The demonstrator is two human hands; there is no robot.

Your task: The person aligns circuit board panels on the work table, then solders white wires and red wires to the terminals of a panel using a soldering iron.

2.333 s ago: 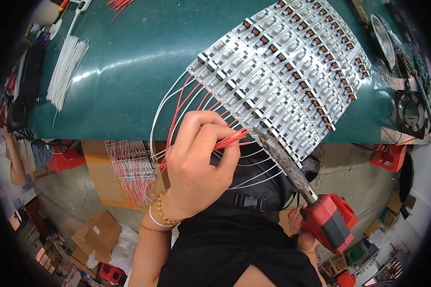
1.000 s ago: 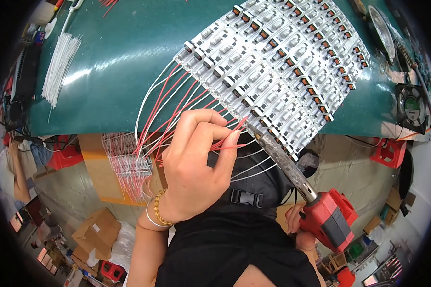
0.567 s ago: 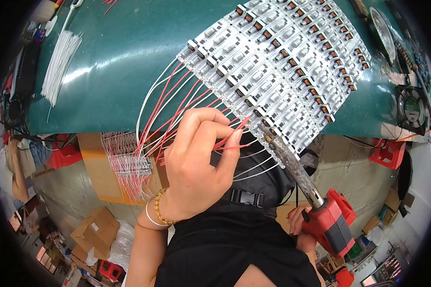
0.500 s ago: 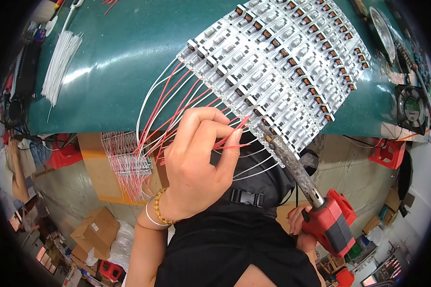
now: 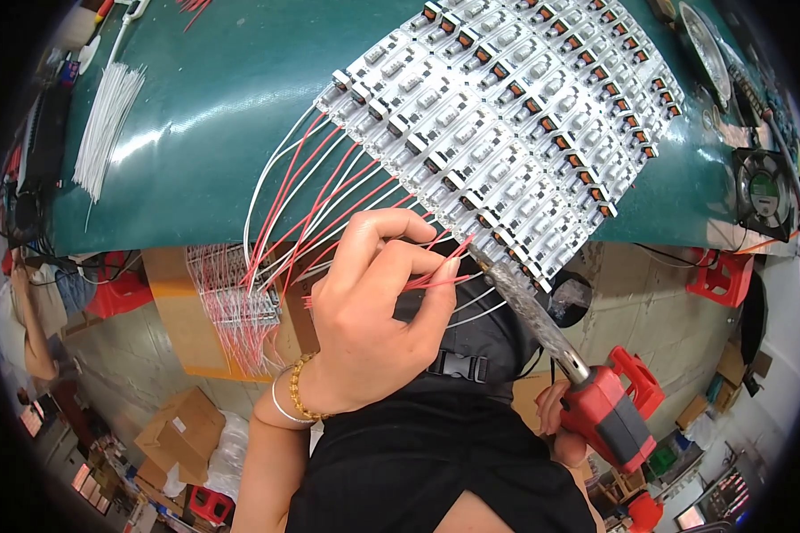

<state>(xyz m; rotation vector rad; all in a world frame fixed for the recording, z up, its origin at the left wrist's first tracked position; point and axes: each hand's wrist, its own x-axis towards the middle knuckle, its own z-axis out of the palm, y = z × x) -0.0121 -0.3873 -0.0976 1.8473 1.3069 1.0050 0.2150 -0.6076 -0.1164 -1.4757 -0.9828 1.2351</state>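
Observation:
A large panel of white circuit boards [image 5: 471, 133], with rows of small components, lies tilted on the table. Red and white wires [image 5: 316, 191] run from its near left edge. Between thumb and fingertips, my left hand [image 5: 373, 311] pinches several short red wires [image 5: 436, 281], one end reaching the panel's near edge. My right hand [image 5: 560, 422] is closed around the red and black handle of a soldering iron [image 5: 609, 417]. The iron's dark tip is at the panel edge beside that wire end; whether they touch I cannot tell.
A bundle of white wires [image 5: 107, 129] lies on the green table [image 5: 204, 89], left. Below the table edge, wired boards [image 5: 240, 306] rest on a cardboard box [image 5: 173, 293]. A small black fan [image 5: 763, 194] stands right. Red stools [image 5: 720, 280] and another person's arm [image 5: 31, 324] are beyond.
The panel has shifted slightly left with its wires. My right hand has drawn the iron's tip a little left and down along the edge. My left hand keeps its pinch on the red wires.

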